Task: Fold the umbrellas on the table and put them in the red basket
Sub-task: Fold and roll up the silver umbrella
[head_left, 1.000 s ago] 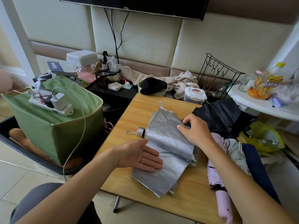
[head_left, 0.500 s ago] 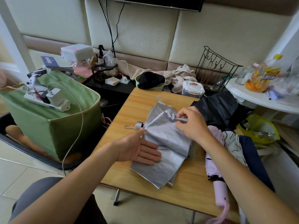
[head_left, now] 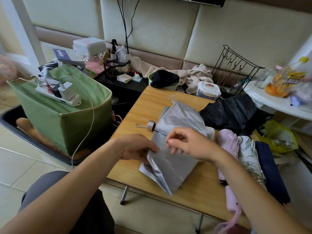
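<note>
Glossy silver umbrella cloth, wood table

Hardly any lettering reads from here; the purple card behind the green bin carries a white word too small to make out; the yellow snack bag shows blurred purple lettering (brand illegible); nothing else carries print.

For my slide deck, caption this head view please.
Left hand grips the crinkled silver umbrella canopy's edge on the wooden folding table; right hand hovers above it.
</note>
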